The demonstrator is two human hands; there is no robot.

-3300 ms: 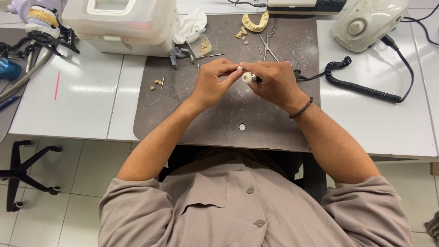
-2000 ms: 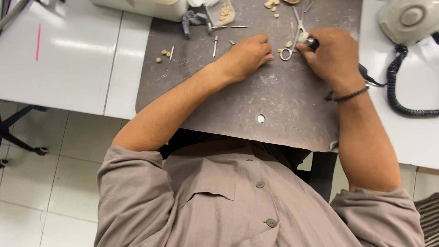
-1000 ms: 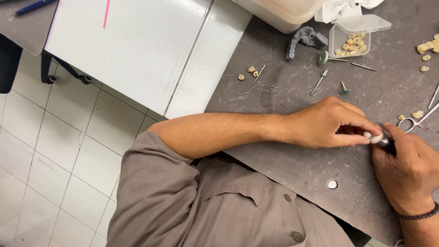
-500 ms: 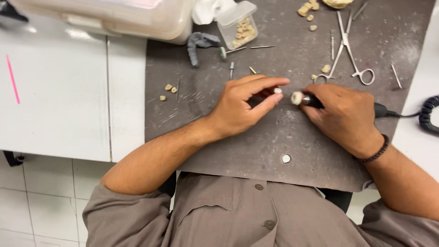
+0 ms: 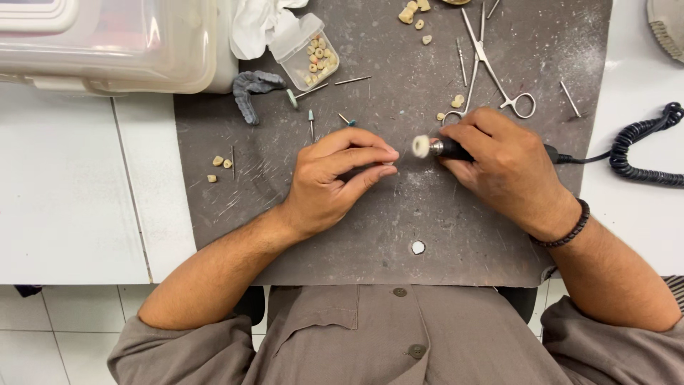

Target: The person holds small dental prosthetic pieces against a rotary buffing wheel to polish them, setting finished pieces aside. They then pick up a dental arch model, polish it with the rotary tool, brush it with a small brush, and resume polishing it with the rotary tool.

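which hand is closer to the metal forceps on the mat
Right. The right hand lies just below the forceps, almost touching the loop handles; the left hand sits well off to their lower left.

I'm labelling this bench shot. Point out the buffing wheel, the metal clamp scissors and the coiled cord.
buffing wheel (image 5: 421,146), head view, on its white disc.
metal clamp scissors (image 5: 491,71), head view, on the shank.
coiled cord (image 5: 641,153), head view, on a black coil.

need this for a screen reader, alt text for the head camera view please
Over a scratched grey work mat, the right hand holds a corded black handpiece with a white polishing wheel near a tiny pale piece pinched in the left hand. Steel scissor-handled forceps lie beyond.
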